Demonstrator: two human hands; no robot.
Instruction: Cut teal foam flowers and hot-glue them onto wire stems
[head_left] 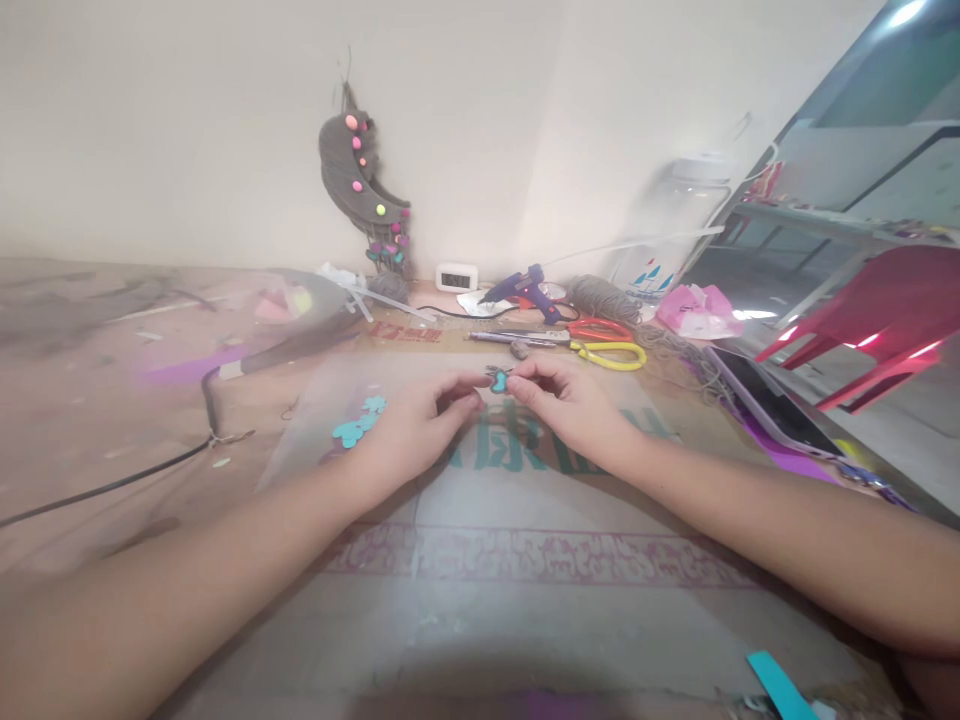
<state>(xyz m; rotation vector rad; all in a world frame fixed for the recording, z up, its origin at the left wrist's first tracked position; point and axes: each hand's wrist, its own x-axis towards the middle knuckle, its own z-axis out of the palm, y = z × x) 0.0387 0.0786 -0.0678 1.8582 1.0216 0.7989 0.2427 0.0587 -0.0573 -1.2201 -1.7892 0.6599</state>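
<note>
A small teal cutout edged with grey yarn [499,381] is held up between my two hands, over the printed cardboard sheet [480,505]. My right hand [559,405] pinches it from the right with thumb and forefinger. From the left, my left hand [420,425] has its thumb and forefinger closed at the yarn edge. A small grey yarn piece [519,350] lies just behind the fingertips. Several teal paper cutouts [356,425] are beside my left hand. The exact shape of the held piece is partly covered by fingers.
Behind my hands lie scissors [611,345], a blue glue gun [529,292], grey yarn [611,298] and a small clock [457,276]. A phone [776,400] and pink bag [697,312] are on the right. A black cable [112,487] crosses the left. A moon ornament [356,175] hangs on the wall.
</note>
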